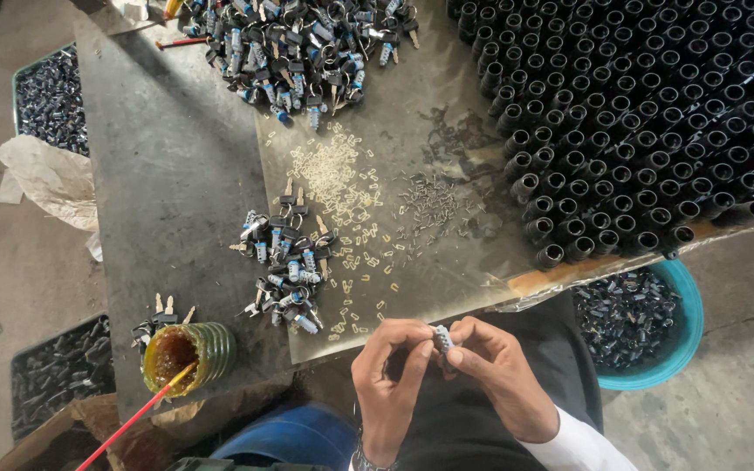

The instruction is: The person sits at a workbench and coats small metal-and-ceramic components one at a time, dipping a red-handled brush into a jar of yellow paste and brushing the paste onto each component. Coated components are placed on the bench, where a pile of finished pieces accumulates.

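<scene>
While our left hand (388, 377) pinches the small silvery-blue metal lock cylinder (442, 338) from one side, our right hand (501, 375) pinches it from the other; it stands roughly upright between both sets of fingertips, equally near each, below the grey metal worktable's (176, 192) front edge.

We see a dull, scuffed metal counter (176, 174), glossy black metal lock cylinders (656, 113), and a ribbed plastic grease jar (207, 349).
</scene>
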`<state>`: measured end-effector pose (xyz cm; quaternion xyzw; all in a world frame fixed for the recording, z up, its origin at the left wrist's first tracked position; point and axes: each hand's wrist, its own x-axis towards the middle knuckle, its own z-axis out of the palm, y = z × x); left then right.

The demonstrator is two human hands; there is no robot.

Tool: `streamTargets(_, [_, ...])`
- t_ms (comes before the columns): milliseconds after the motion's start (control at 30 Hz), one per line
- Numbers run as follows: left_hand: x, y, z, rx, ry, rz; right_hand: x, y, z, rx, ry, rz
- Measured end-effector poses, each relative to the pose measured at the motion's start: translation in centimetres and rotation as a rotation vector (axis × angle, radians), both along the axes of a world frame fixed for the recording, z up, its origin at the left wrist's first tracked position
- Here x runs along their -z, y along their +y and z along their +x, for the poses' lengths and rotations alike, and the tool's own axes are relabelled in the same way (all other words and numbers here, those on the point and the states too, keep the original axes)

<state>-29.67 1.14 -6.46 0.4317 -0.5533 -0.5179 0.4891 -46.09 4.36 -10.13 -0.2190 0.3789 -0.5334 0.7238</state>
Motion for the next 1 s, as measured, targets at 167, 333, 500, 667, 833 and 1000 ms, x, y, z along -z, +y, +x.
streamTargets(167, [0.1,0.0,-0.1,-0.007,-0.004,0.02,-0.1,-0.1,-0.1,0.0,0.012,-0.013])
streamTargets(333, [0.3,0.0,-0.1,-0.004,0.025,0.031,-0.3,-0.1,-0.1,-0.004,0.003,-0.022])
streamTargets(500, [0.1,0.5,-0.2,-0.006,0.026,0.029,-0.9,0.3,-0.3,-0.016,0.02,-0.008])
streamTargets(667, [-0.1,0.5,-0.3,-0.007,0.005,0.012,-1.1,0.3,-0.3,-0.021,0.021,-0.031])
streamTargets(833, [-0.1,0.6,-0.3,-0.001,0.028,0.037,-1.0,0.2,-0.3,-0.021,0.021,-0.019])
streamTargets(1000, [0.0,0.6,-0.4,-0.001,0.049,0.052,-0.9,0.3,-0.4,-0.019,0.016,-0.016])
